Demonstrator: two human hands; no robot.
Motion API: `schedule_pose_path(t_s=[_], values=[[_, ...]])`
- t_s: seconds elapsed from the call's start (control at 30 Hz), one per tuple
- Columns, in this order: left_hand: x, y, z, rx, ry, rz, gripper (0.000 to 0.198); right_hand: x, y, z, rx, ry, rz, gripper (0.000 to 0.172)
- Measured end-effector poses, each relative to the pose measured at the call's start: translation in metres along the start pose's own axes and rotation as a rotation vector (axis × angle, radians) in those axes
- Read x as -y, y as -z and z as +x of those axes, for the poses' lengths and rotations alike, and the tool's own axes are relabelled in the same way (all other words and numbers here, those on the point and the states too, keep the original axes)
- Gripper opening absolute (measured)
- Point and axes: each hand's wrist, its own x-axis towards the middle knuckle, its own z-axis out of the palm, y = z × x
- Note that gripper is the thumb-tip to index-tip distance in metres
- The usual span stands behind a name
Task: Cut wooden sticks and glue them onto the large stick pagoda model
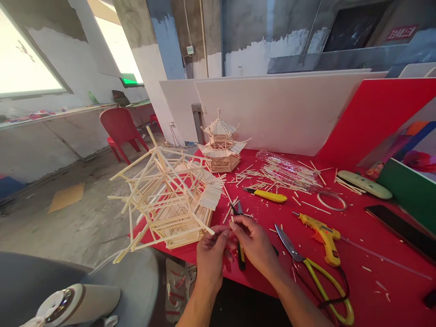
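Observation:
My left hand (211,256) is closed, thumb against the fingers, by the near corner of a large open-frame pagoda model (184,222) made of thin wooden sticks. Whatever is in its pinch is too small to make out. My right hand (254,240) is closed too, its fingertips meeting the left ones. A short pale wooden stick (232,219) pokes up from its pinch. Below the hands lie black-handled pliers (241,256), partly hidden. A finished-looking small stick pagoda (223,147) with a tiered roof stands farther back.
On the red table (384,281) lie a yellow utility knife (270,195), scissors (313,272), a yellow glue gun (322,236), a tape roll (332,200), a phone (402,229) and loose sticks (289,175). A thermos (85,299) rests on a grey stool (139,286) at left.

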Motion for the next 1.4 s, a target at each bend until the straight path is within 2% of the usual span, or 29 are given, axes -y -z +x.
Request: schedule_pose_path(t_s=[0.23, 0.4, 0.5, 0.6, 0.77, 0.87, 1.03, 1.27, 1.4], values=[[-0.002, -0.003, 0.002, -0.103, -0.013, -0.139, 0.039, 0.008, -0.001, -0.008, 0.05, 0.123, -0.068, 0.022], [-0.015, -0.012, 0.001, -0.198, 0.002, -0.288, 0.04, 0.011, -0.005, -0.01, -0.046, 0.107, -0.046, 0.019], [-0.023, -0.016, -0.002, -0.177, 0.011, -0.319, 0.041, 0.017, -0.009, -0.006, -0.108, 0.135, -0.034, 0.02], [-0.027, -0.018, -0.004, -0.173, -0.011, -0.356, 0.04, 0.027, -0.015, 0.002, -0.168, 0.228, -0.045, 0.02], [-0.024, -0.017, -0.004, -0.23, -0.042, -0.393, 0.044, 0.041, -0.025, 0.017, -0.164, 0.385, -0.202, 0.016], [-0.023, -0.015, -0.003, -0.239, -0.041, -0.385, 0.049, 0.043, -0.029, 0.021, -0.147, 0.401, -0.282, 0.012], [-0.023, -0.014, -0.001, -0.242, -0.043, -0.396, 0.049, 0.04, -0.032, 0.022, -0.163, 0.409, -0.29, 0.013], [-0.022, -0.014, 0.002, -0.219, -0.096, -0.335, 0.036, 0.038, -0.033, 0.021, -0.208, 0.453, -0.287, 0.011], [-0.021, -0.015, 0.002, -0.246, -0.083, -0.387, 0.033, 0.04, -0.033, 0.019, -0.211, 0.484, -0.334, 0.012]])
